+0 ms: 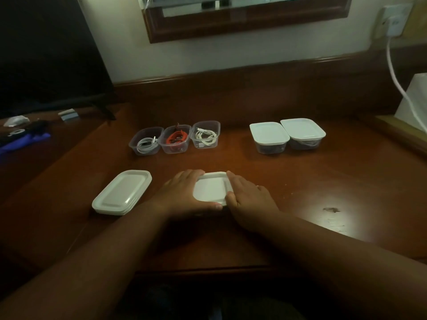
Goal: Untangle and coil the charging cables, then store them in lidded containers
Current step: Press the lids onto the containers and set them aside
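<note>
Hands flank the white rectangular plastic lid [211, 190] on the brown wooden desk [300, 172]: our left hand [182, 192] curls round its left edge, our right hand [248, 197] presses flat along its right side. A container beneath is hidden, so we cannot tell. 3 open clear tubs [175, 139] hold coiled cables just beyond. Uneven pressure could leave 1 corner unseated, or skid it away.
</note>
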A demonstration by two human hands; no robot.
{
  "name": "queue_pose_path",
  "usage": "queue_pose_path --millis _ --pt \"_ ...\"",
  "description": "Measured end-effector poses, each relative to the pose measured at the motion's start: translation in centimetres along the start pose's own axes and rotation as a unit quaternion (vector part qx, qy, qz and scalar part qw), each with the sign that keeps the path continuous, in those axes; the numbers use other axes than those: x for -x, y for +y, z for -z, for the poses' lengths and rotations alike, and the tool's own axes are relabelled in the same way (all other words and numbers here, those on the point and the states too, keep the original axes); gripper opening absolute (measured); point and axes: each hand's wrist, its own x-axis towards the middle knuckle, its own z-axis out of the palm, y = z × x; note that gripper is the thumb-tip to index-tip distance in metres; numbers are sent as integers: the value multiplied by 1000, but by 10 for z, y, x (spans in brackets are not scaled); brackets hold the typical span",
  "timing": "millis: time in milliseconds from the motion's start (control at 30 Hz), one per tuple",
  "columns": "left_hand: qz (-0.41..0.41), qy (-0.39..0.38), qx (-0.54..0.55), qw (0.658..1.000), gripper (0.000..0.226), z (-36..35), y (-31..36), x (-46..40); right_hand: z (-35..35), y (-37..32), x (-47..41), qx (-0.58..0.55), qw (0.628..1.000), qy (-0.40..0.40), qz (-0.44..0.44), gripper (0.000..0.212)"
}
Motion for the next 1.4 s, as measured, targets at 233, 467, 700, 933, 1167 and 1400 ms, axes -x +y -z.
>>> queue_pose_path --millis 233,467,700,933,1167,1400 --pt "-13 26 160 987 72 2 16 -2 9 17 12 51 992 18 111 62" --pt "-32 53 323 944 47 -13 72 -31 39 51 17 310 937 12 163 67" --pt "-10 97 551 829 44 -24 138 -70 57 77 3 285 957 5 53 65" --pt "-36 149 426 892 15 -2 102 -98 71 114 -13 294 955 10 -27 62" --pt "70 222 318 919 12 28 -9 -106 72 115 -46 282 959 21 -39 58" --pt "121 300 264 909 9 51 -84 -109 73 97 -71 307 947 29 -91 74"
